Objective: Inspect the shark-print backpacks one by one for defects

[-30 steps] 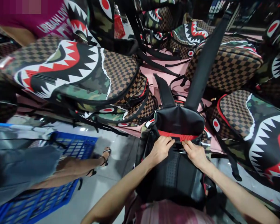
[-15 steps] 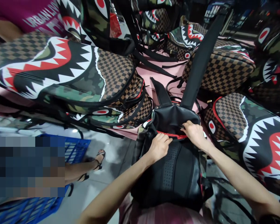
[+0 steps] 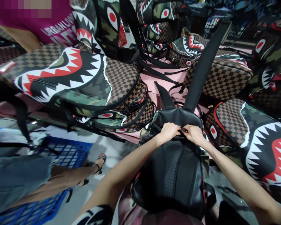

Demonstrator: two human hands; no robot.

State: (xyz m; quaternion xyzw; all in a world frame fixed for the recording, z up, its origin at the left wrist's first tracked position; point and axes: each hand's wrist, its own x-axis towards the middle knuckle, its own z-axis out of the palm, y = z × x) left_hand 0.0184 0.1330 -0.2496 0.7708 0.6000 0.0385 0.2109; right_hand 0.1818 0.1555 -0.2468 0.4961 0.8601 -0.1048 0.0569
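Pack (image 3: 189,190) directly in front of me, back panel up, its lower end near my body, its top by the pink table (image 3: 148,77).

Left hand (image 3: 169,133): fingers bent nearly closed, pinching the edge where the black flap (image 3: 178,116) meets the back panel. Right hand (image 3: 194,135): same, thumb and fingers drawn together on that edge, just beside the left. A small dark brown bit shows between the fingertips; cannot tell what it is.

Handling, my judgement: light for its bulk, probably unfilled. Flap soft, creases easily; padded back firmer, holds its curve. Smooth faces may slide under flat fingers; the edge gives a better pinch, the strap roots a surer lift. Nothing fragile that I can see.

Materials: flap glossy, leather-like. Panel matte and ribbed, with a dotted strip (image 3: 172,168) down it. Straps (image 3: 202,70) wide, flat, black, running away from me. Left, a checkered bag (image 3: 123,76) with jagged shark teeth, rounded end; right, a similar one (image 3: 233,120), red-piped.
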